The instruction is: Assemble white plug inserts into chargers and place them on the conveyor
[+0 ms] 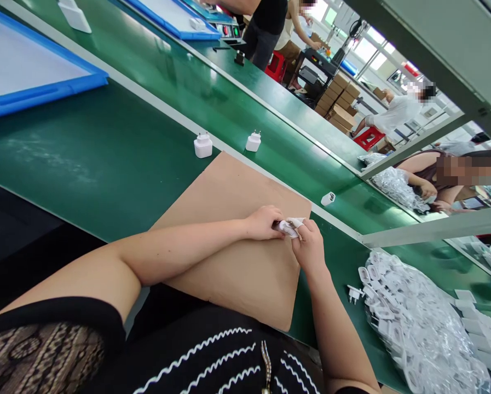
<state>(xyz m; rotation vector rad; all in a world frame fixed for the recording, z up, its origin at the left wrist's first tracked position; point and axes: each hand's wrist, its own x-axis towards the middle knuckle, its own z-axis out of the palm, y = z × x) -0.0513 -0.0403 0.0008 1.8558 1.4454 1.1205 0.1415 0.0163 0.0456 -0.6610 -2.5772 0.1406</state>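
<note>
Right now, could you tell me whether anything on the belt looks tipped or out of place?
One white charger lies on its side on the green belt past the cardboard, whereas two other chargers stand upright. Nothing looks spilled or damaged.

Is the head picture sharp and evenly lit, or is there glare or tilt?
Head view: strongly tilted; windows blown out white; pale glare streaks on the green belt; left hand and right hand, pinching a small white part, are sharp and evenly lit.
</note>
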